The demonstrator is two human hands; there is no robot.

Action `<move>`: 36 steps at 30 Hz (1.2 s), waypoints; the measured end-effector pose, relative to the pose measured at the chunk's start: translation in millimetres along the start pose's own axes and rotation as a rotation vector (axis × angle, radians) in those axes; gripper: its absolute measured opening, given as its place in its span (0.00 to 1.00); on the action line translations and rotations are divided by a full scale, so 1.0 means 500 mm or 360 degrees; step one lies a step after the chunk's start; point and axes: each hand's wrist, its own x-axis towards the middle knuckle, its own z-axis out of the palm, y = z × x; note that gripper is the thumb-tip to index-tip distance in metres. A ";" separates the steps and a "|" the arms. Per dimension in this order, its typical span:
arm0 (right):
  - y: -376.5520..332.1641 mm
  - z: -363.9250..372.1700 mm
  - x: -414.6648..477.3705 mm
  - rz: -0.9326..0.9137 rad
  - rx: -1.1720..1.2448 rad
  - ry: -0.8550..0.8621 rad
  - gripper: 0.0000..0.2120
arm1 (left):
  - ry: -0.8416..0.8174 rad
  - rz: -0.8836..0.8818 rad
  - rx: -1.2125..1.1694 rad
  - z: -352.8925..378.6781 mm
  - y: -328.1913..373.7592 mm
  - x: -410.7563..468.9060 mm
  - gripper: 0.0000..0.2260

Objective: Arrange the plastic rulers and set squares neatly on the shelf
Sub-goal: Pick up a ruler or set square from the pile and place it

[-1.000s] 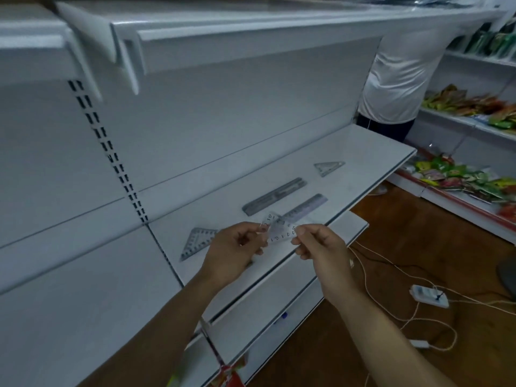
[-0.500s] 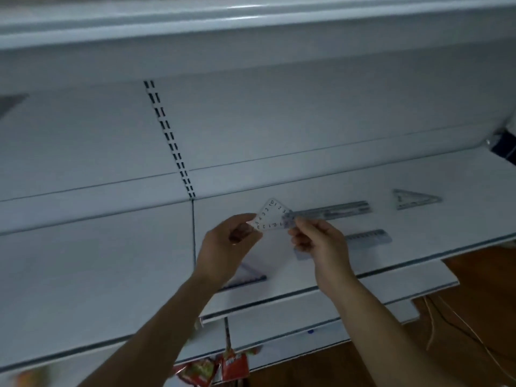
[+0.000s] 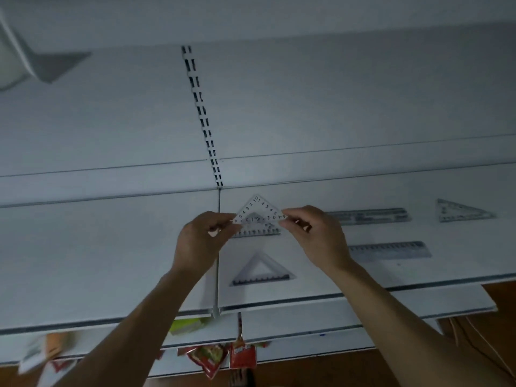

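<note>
Pinching a small clear plastic set square with black printed numerals (image 3: 258, 212) by its two lower corners: left hand (image 3: 199, 241) on the left corner, right hand (image 3: 315, 236) on the right, thumb and forefinger of each closed on the plastic, other fingers curled. Held upright, apex up, long edge level from hand to hand, just above the white metal shelf (image 3: 111, 261). Equally near to both hands.

Just behind and below the held piece, a second clear triangular set square (image 3: 259, 232), flat, mostly hidden; touching or not, cannot tell. Between the wrists, a third clear triangular set square (image 3: 262, 270), flat, long edge toward the shelf lip.

Right of the right hand, a clear straight plastic ruler (image 3: 368, 216) farther back and a second clear ruler (image 3: 388, 250) nearer, both lengthwise along the shelf; past them, a long narrow clear set square (image 3: 460, 210).

Likely next: laying the held piece flat, long edge parallel to the lip.

Above the left hand, a slotted upright strip (image 3: 203, 121). Under the forearms, red snack packets (image 3: 212, 358) and brown wooden floor (image 3: 497, 358).
</note>
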 end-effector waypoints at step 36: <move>0.038 0.050 0.020 0.0132 -0.0379 -0.0394 0.10 | -0.0173 0.0089 0.0324 0.012 -0.091 0.016 0.10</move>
